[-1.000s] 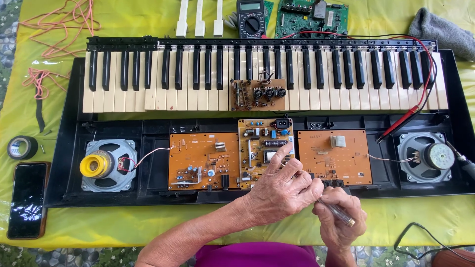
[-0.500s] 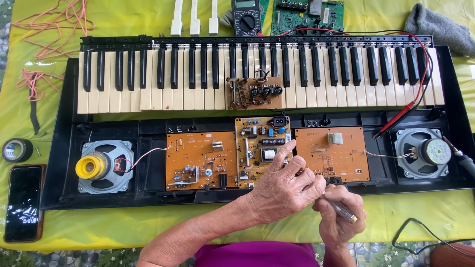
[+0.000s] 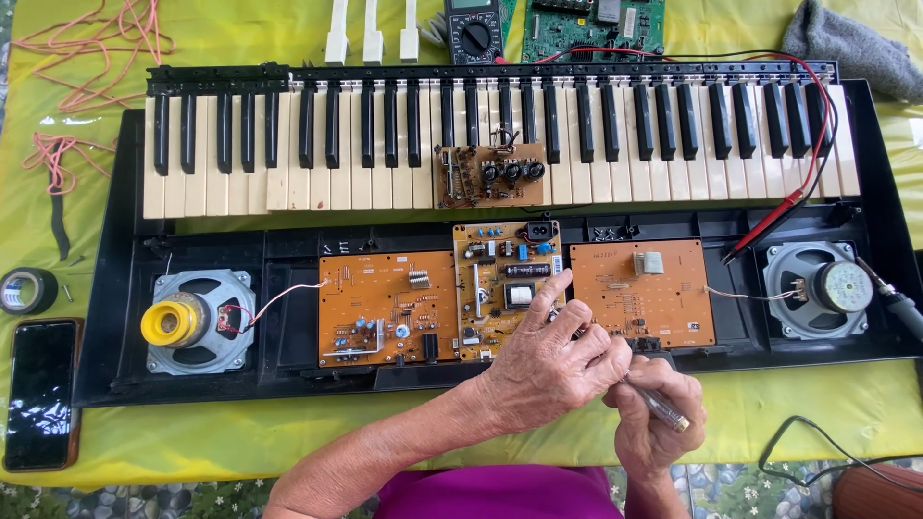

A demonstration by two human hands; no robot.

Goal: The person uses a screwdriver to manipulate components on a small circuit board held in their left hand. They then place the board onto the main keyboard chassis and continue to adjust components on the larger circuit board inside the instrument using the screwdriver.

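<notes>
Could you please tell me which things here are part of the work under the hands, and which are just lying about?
In use: left hand, right hand, screwdriver, middle circuit board, opened keyboard.
Lying about: phone, tape roll, multimeter, grey cloth, loose white keys.

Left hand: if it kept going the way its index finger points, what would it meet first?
The left hand points its index finger up and away, over the middle circuit board. Straight on, it would probably meet that board's upper parts first, then the keyboard keys. Its height above the board is unclear.

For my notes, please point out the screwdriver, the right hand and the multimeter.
screwdriver (image 3: pixel 663 410), head view, clear handle.
right hand (image 3: pixel 657 423), head view, middle of hand.
multimeter (image 3: pixel 473 34), head view, round dial.
</notes>
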